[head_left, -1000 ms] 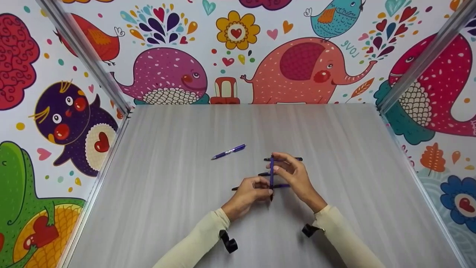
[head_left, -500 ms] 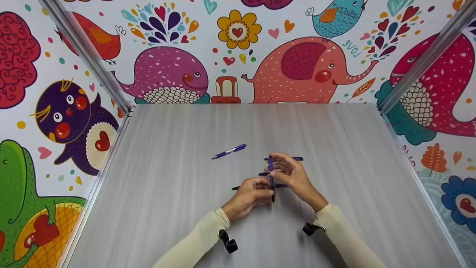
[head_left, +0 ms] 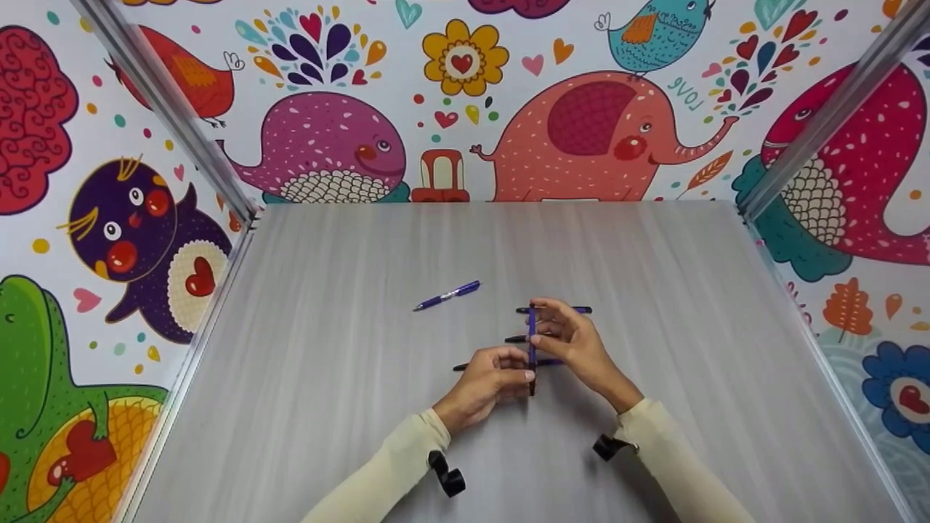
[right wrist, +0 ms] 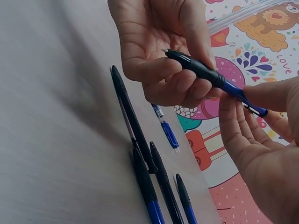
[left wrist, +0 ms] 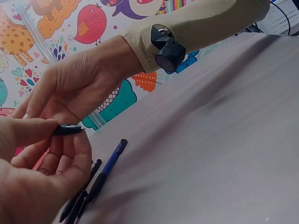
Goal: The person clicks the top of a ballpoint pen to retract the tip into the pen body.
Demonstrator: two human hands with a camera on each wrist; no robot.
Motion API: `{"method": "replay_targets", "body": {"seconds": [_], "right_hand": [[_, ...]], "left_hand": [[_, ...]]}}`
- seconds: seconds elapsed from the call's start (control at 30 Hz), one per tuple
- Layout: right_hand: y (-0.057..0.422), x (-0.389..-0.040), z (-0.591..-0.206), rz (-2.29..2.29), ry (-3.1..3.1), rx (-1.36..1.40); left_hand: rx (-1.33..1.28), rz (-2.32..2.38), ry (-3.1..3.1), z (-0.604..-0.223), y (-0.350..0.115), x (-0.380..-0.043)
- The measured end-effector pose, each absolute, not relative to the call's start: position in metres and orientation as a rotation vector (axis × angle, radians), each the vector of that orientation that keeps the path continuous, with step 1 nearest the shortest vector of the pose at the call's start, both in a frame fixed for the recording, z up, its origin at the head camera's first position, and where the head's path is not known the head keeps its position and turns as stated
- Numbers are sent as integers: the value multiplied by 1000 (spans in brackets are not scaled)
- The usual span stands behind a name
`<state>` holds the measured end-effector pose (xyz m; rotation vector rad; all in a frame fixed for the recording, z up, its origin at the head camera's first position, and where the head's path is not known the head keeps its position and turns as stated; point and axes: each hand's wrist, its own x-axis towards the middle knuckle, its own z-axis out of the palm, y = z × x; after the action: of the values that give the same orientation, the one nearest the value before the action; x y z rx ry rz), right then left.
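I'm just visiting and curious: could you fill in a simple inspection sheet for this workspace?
Surface: pale grey table with a streaked pattern.
Job's things: a blue-and-black raised pen; several pens lying close together; a lone pen lying apart.
Clutter: a pale object cut off in the left wrist view's upper right corner; cannot tell what.
Hands: left hand pinches the raised pen's tip end; right hand holds its other end.
Cables: a thin cable by that pale object.
Surroundings: cartoon-printed walls, metal rails.

Left of and beyond the lone blue ballpoint pen [head_left: 447,296], bare tabletop [head_left: 327,290] leaves a hand passage; to its near right, the left hand [head_left: 485,381], right hand [head_left: 581,345], pinched blue-and-black pen [head_left: 532,327] and dark-tipped pens [right wrist: 167,186] lying below obstruct.
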<state>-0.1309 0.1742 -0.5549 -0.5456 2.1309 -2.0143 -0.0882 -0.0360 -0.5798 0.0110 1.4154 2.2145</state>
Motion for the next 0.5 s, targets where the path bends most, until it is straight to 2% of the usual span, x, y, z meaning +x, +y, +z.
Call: {"method": "replay_targets", "body": {"seconds": [0.5], "right_hand": [[176, -128, -555, -2042, 2128, -559]], "left_hand": [[48, 2193, 1482, -577, -35, -87]]}}
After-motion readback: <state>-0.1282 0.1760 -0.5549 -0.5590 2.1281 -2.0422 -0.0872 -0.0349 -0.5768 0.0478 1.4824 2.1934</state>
